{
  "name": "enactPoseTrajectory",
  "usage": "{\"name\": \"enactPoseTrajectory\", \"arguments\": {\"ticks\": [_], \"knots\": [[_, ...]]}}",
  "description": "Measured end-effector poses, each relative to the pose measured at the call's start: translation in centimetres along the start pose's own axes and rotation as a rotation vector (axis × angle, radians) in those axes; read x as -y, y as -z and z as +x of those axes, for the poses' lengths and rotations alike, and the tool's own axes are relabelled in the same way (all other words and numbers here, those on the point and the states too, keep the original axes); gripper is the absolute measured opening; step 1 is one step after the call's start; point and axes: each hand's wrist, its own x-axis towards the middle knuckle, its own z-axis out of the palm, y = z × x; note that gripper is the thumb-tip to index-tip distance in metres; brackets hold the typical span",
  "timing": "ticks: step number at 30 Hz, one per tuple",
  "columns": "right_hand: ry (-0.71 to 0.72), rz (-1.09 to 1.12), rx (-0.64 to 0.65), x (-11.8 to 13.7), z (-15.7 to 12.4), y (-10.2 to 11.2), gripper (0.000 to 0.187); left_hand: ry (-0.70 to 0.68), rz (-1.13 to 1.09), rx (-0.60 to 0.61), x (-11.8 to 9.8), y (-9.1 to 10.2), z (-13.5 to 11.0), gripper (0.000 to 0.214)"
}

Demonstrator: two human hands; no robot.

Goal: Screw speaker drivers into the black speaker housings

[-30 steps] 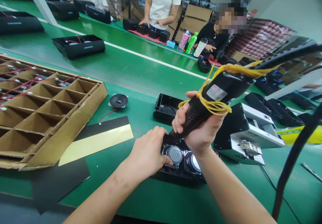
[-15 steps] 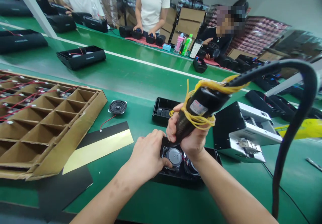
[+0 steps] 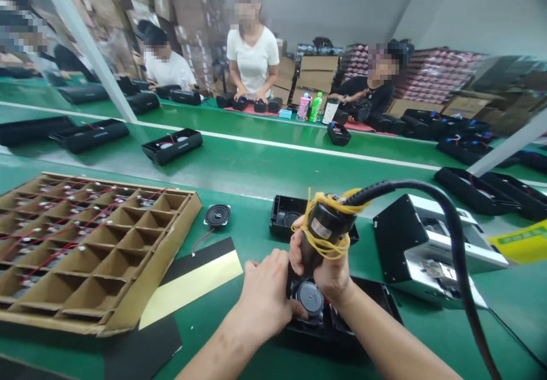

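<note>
My right hand [image 3: 332,277] is wrapped round a black electric screwdriver [image 3: 316,246], wound with yellow cord and with a thick cable from its top. The tool tilts down into a black speaker case [image 3: 390,303]; its tip is hidden by my hands. At the case's left end my left hand [image 3: 267,289] is closed over the edge, next to the tool's nose. Its thumb touches a round grey-backed speaker [image 3: 310,299] seated in the case. My right wrist partly covers a second speaker. Behind my hands lies another black case part [image 3: 284,212].
A cardboard divider box [image 3: 149,289] with wired speakers stands at left. A loose speaker [image 3: 217,215] lies beside it, near a black and yellow sheet [image 3: 192,289]. At right is a black and silver machine [image 3: 404,246]. Co-workers sit or stand across the green bench [image 3: 256,169].
The view has tilted up, so the bench things appear lower and more of the co-workers shows. The screwdriver stands more upright. Both hands keep their hold.
</note>
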Motion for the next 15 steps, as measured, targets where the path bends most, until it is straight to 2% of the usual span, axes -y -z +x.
{"name": "enactPoseTrajectory", "arguments": {"ticks": [4, 8, 12, 14, 15], "knots": [[0.014, 0.033, -0.067, 0.8, 0.4, -0.1, 0.062, 0.013, -0.004, -0.028, 0.3, -0.5, -0.2, 0.073], [0.112, 0.093, -0.202, 5.3, 0.6, 0.6, 0.061, 0.026, -0.017, -0.04, 0.1, -0.4, 0.0, 0.075], [0.285, -0.03, -0.368, 12.0, -0.8, 3.8, 0.056, -0.011, -0.033, -0.004, 1.0, -0.7, 0.0, 0.076], [0.386, -0.138, -0.447, 14.9, -2.0, 6.3, 0.056, -0.06, -0.037, -0.015, 3.2, -1.6, 0.2, 0.08], [0.439, -0.197, -0.49, 16.0, -2.6, 7.7, 0.057, -0.104, -0.021, -0.066, 4.6, -2.2, 0.6, 0.077]]}}
